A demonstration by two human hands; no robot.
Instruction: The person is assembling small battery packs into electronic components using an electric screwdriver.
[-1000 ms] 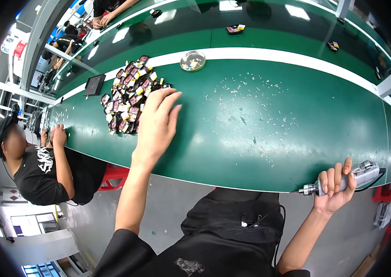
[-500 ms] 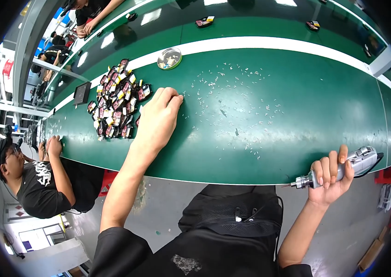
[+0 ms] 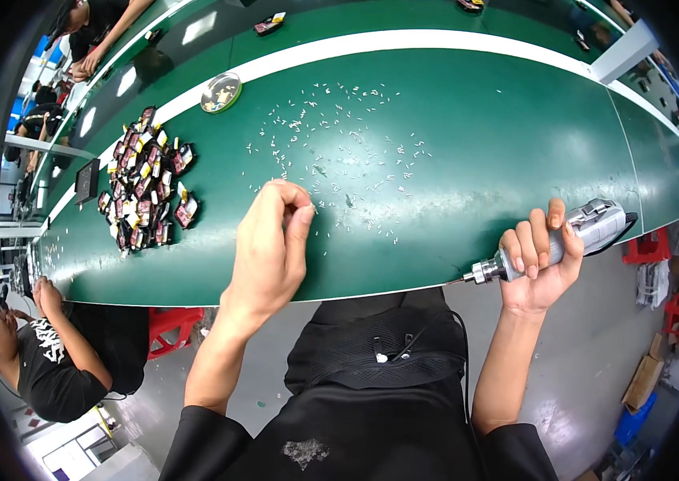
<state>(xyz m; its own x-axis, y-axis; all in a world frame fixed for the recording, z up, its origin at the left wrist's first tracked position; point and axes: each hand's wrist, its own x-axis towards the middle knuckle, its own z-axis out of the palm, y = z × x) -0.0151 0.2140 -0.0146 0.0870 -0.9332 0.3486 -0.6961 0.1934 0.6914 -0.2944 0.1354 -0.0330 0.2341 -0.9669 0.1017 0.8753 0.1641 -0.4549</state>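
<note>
- Right hand [image 3: 540, 256]: grip closed round the grey body of the powered driver [image 3: 600, 224], fingers wrapped over it, no gap visible.
- Driver sits at the near edge of the desk [image 3: 476, 152], right of centre. Long axis runs right-rear to left-front in view: cable end up and right, bit [image 3: 460, 280] left and slightly toward the wearer.
- Bit looks level with the desk edge in view; height above it, can't tell. Touches nothing that I can see.
- Left hand [image 3: 269, 248]: grip nearly closed, fingers curled, thumb and index tips close together. Pale speck by the tips; can't tell if it's a held piece.
- Key relation: driver is right of the left grip, well apart, bit pointing roughly at the left hand's side.
- Small white pieces [image 3: 296, 125] are strewn just ahead and right of the left grip. Left hand is the nearer one. Their axes lie every which way.
- Pile of dark packs [image 3: 140, 192]: left of the left hand, apart from it. Round dish [image 3: 238, 96] beyond, black tray [image 3: 87, 182] beside the pile.
</note>
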